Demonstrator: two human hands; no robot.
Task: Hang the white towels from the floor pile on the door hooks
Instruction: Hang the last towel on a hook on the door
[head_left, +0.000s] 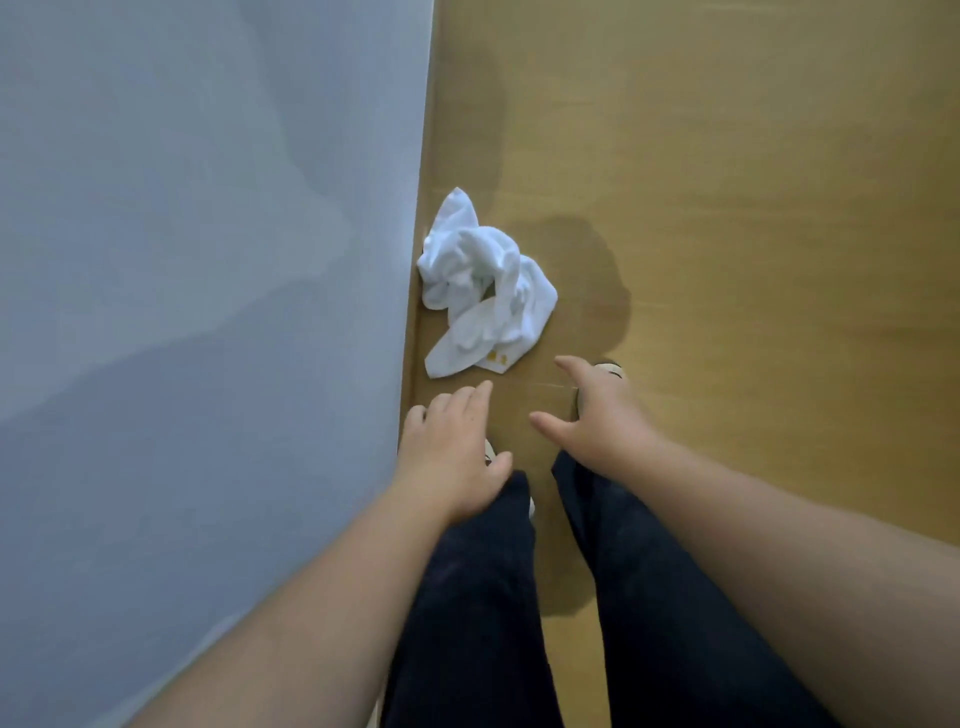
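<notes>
A pale wall (182, 260) fills the left. Against its foot the towels (480, 283) lie crumpled on the floor (727, 208). Below them the left hand (449, 447) and right hand (597, 415) reach down, apart, fingers loose, holding nothing. The heap is tangled, so a grab could lift several together or trail a corner underfoot by the shoe (610, 370). No hooks in view

An indoor room, probably in a home, is suggested by a wood-patterned floor (727, 208), a plain pale wall (208, 260) and crumpled white towels (483, 280).
</notes>
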